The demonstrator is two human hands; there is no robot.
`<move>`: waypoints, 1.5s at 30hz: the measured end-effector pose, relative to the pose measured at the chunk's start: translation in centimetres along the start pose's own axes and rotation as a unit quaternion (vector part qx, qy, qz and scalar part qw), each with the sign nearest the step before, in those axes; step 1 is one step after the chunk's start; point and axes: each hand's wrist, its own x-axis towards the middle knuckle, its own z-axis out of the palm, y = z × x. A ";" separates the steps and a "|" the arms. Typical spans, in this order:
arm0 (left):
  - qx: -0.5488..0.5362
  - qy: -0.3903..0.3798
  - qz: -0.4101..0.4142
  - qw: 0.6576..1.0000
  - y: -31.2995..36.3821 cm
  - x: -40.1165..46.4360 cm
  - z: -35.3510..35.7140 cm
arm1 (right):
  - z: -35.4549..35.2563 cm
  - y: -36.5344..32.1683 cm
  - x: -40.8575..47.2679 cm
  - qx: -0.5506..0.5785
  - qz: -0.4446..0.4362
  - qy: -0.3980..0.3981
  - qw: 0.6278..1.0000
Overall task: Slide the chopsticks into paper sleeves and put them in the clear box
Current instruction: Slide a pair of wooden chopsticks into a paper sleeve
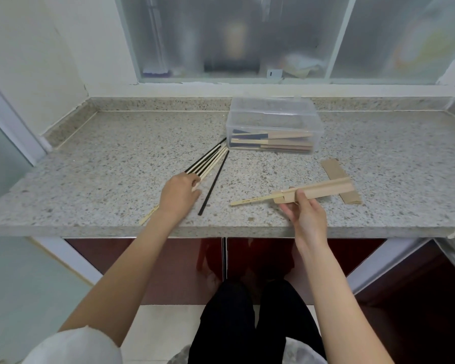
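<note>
My right hand holds a paper sleeve with one pale chopstick partly in, in front of the clear box on the worktop. My left hand closes its grip on the loose chopsticks left of the box, so I judge the next move is lifting out a pale mate and feeding it into the sleeve's open end.

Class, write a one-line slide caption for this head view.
Right hand holds a half-sleeved chopstick; left hand reaches the loose chopsticks by the clear box.
</note>
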 end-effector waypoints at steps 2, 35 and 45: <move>0.049 -0.036 -0.011 0.998 0.2 0.7 0.0 | -0.1 0.0 0.1 0.003 -0.001 0.002 1.000; -0.257 -0.134 0.097 0.952 4.5 -4.0 -0.9 | -3.2 -2.3 -0.6 0.178 -0.028 0.015 0.984; -0.215 -0.099 0.118 0.964 5.9 -4.6 -0.4 | -5.0 -2.7 -0.4 0.115 -0.065 0.040 0.990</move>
